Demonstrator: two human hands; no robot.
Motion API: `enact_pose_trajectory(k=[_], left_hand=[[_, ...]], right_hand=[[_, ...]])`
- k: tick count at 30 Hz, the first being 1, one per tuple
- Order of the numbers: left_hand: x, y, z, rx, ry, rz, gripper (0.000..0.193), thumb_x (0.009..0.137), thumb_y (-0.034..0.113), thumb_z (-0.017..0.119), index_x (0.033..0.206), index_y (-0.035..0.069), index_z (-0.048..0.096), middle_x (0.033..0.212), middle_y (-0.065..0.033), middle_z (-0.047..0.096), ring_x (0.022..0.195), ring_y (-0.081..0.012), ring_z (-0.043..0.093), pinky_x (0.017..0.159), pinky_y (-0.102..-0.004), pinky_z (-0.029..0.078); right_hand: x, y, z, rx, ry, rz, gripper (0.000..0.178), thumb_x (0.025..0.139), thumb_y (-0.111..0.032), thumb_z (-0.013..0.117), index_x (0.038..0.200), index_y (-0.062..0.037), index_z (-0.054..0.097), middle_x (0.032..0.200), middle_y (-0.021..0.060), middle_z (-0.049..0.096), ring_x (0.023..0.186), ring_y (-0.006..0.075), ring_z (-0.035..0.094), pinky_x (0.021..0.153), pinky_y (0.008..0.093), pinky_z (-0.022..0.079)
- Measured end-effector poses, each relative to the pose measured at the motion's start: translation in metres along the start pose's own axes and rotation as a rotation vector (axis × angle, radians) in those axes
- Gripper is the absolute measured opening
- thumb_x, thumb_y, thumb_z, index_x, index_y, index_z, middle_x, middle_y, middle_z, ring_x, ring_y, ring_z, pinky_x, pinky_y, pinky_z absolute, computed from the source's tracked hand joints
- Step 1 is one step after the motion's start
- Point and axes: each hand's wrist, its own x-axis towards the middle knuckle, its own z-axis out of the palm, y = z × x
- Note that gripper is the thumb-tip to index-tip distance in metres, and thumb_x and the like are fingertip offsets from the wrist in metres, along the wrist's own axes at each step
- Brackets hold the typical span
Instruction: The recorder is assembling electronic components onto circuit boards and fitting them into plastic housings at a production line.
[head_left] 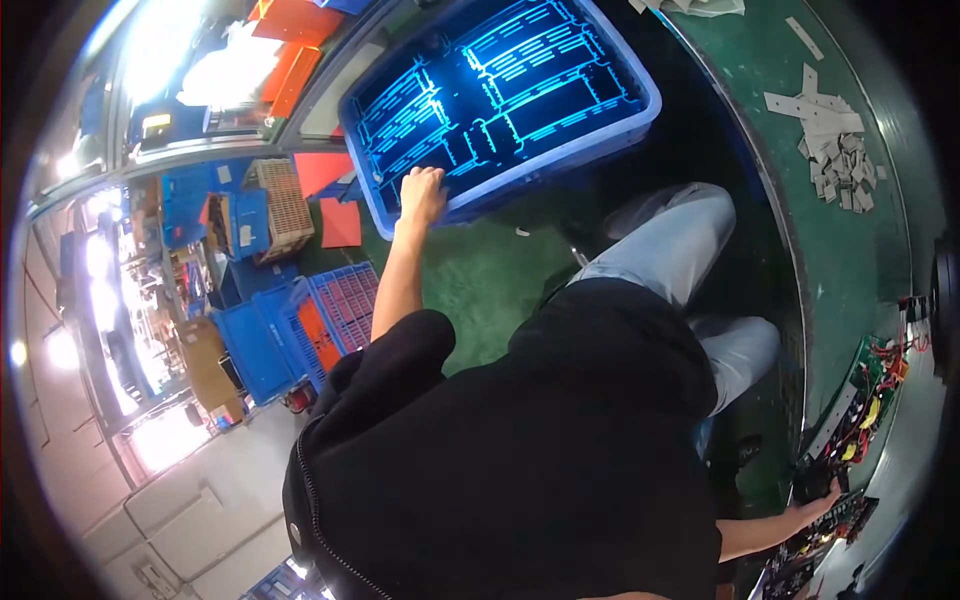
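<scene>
My left hand (423, 193) reaches out over the near left rim of a large blue plastic bin (570, 153). Its fingers are curled and appear closed on that rim, though the fingertips are hidden. Inside the bin lie dark panels with bright blue glowing lines (540, 55). Far off at the lower right, my right hand (822, 503) is at the bench edge, its fingers against a black part (812, 484) and seemingly closed on it. Circuit boards with wires and yellow components (868, 415) lie around that hand.
A green-topped bench (815, 240) runs along the right, with a pile of pale strips (838, 160) on it. Blue crates (255, 345) and a tan basket (285, 205) stand at the left. Orange bins (292, 55) sit at the upper left. The floor (480, 290) is green.
</scene>
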Motion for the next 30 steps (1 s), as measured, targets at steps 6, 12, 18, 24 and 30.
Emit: enact_pose_trajectory(k=[6, 12, 18, 24, 30], left_hand=[[0.007, 0.002, 0.001, -0.078, -0.064, 0.140, 0.019, 0.079, 0.026, 0.065, 0.084, 0.008, 0.066, 0.087, -0.0159, 0.067, 0.087, -0.0355, 0.065, 0.074, -0.0471, 0.052], [-0.033, -0.031, -0.113, -0.027, 0.077, 0.157, 0.033, 0.077, 0.036, 0.072, 0.078, 0.003, 0.063, 0.076, -0.0205, 0.063, 0.074, -0.0406, 0.060, 0.067, -0.0509, 0.045], [-0.059, -0.007, -0.310, -0.002, 0.122, 0.111, 0.034, 0.083, 0.028, 0.070, 0.102, 0.000, 0.066, 0.097, -0.0188, 0.063, 0.092, -0.0321, 0.057, 0.084, -0.0419, 0.042], [-0.071, 0.056, -0.432, 0.094, 0.560, 0.232, 0.029, 0.090, 0.016, 0.064, 0.110, -0.004, 0.065, 0.097, -0.0157, 0.064, 0.088, -0.0255, 0.059, 0.080, -0.0340, 0.046], [-0.028, 0.122, -0.480, -0.305, 0.773, 0.515, 0.041, 0.092, 0.010, 0.062, 0.131, -0.001, 0.055, 0.119, -0.0135, 0.062, 0.102, -0.0169, 0.058, 0.089, -0.0285, 0.046]], right_hand=[[0.020, 0.009, -0.043, 0.148, -0.315, -0.017, 0.039, 0.082, -0.036, 0.062, 0.109, -0.0077, 0.064, 0.104, 0.0054, 0.066, 0.087, 0.0249, 0.064, 0.079, 0.0389, 0.051], [-0.050, -0.009, 0.014, 0.123, -0.318, -0.046, 0.031, 0.080, -0.035, 0.062, 0.100, -0.0118, 0.062, 0.090, 0.0012, 0.063, 0.076, 0.0148, 0.059, 0.064, 0.0312, 0.048], [-0.034, -0.026, -0.021, 0.057, -0.387, -0.029, 0.026, 0.081, -0.031, 0.061, 0.096, -0.0106, 0.060, 0.091, 0.0024, 0.065, 0.082, 0.0156, 0.064, 0.073, 0.0356, 0.054], [-0.075, -0.037, -0.010, 0.121, -0.459, 0.071, 0.016, 0.079, -0.026, 0.057, 0.083, -0.0113, 0.056, 0.078, 0.0015, 0.063, 0.068, 0.0167, 0.063, 0.067, 0.0350, 0.054], [-0.079, -0.020, -0.011, 0.351, -0.547, 0.156, 0.021, 0.075, -0.026, 0.057, 0.087, -0.0086, 0.057, 0.082, 0.0056, 0.066, 0.069, 0.0225, 0.064, 0.069, 0.0413, 0.054]])
